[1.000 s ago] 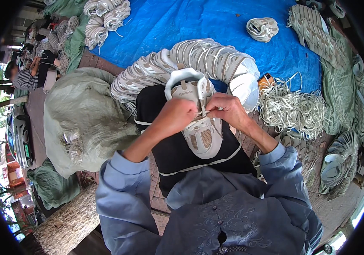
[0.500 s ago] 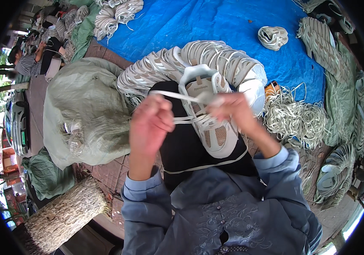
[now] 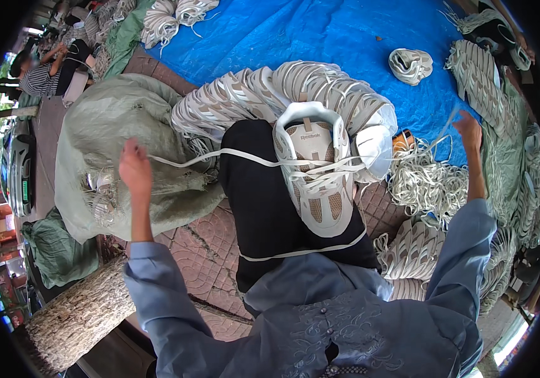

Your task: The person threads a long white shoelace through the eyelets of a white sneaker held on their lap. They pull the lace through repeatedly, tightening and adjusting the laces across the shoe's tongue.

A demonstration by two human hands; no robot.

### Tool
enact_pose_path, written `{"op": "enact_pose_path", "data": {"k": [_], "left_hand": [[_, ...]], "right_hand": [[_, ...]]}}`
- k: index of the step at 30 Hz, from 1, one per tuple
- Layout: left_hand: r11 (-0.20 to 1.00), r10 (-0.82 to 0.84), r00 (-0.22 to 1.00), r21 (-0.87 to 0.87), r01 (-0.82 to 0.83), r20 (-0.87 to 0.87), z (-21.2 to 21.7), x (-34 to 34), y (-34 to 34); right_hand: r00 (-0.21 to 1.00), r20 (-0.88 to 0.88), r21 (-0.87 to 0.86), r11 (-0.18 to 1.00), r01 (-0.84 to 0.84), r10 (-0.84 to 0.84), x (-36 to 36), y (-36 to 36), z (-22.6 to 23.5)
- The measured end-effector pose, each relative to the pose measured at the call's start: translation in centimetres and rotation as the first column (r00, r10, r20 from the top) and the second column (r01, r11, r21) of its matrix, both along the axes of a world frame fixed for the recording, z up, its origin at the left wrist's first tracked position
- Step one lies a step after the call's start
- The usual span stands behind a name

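A beige and white sneaker [image 3: 324, 218] rests on my black-trousered lap, toe toward me, with white lace crossing its lower eyelets. Out to the left, my left hand [image 3: 136, 169] is closed on one end of the white shoelace [image 3: 235, 152], which runs slackly from the shoe. My right hand [image 3: 469, 132] is raised far to the right above a tangled heap of white laces [image 3: 433, 184]. Its fingers pinch a lace strand, blurred by motion, that hangs toward the heap and the shoe. A thin cord [image 3: 304, 253] lies across my thighs.
A curved row of nested sneakers [image 3: 238, 94] lies beyond my knees, beside a blue tarp [image 3: 270, 34] with one lone shoe [image 3: 411, 66]. A bulging pale sack [image 3: 119, 126] stands left, near a log [image 3: 84, 315]. More shoe rows [image 3: 411, 249] are at right. Another person [image 3: 46, 72] sits far left.
My hands have spread widely apart from above the shoe, left hand leftward and right hand rightward, drawing the lace out. The sneaker now sits straighter and in full view.
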State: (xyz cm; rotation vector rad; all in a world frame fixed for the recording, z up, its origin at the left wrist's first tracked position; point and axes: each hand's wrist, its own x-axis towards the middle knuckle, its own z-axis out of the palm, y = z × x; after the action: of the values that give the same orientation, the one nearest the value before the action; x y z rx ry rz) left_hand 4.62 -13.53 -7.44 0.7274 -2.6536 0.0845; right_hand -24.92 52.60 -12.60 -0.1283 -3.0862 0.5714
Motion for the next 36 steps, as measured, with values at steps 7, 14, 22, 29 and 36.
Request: {"op": "enact_pose_path", "data": {"k": [7, 14, 22, 29, 36], "left_hand": [[0.545, -0.779, 0.608, 0.316, 0.776, -0.15, 2.3, -3.9, 23.3], [0.492, -0.863, 0.503, 0.309, 0.814, 0.048, 1.1, -5.2, 23.7], [0.548, -0.836, 0.546, -0.098, 0.831, -0.044, -1.2, -4.5, 24.1], [0.748, -0.646, 0.753, 0.089, 0.657, -0.124, -3.5, -2.5, 26.1], [0.655, -0.713, 0.661, 0.115, 0.747, -0.235, -0.2, -4.2, 25.6]], "right_hand": [[0.546, -0.257, -0.63, 0.29, -0.72, 0.797, 12.3, -20.2, 6.1], [0.336, -0.272, -0.138, 0.309, -0.941, 0.902, 14.6, -24.1, 3.8], [0.12, -0.321, 0.225, 0.199, -0.954, 0.939, 15.1, -24.3, 4.3], [0.316, -0.424, 0.168, 0.417, -0.893, 0.849, 10.3, -20.7, 4.5], [0.419, -0.029, -0.226, 0.402, -0.887, 0.908, 9.9, -19.5, 4.3]]}}
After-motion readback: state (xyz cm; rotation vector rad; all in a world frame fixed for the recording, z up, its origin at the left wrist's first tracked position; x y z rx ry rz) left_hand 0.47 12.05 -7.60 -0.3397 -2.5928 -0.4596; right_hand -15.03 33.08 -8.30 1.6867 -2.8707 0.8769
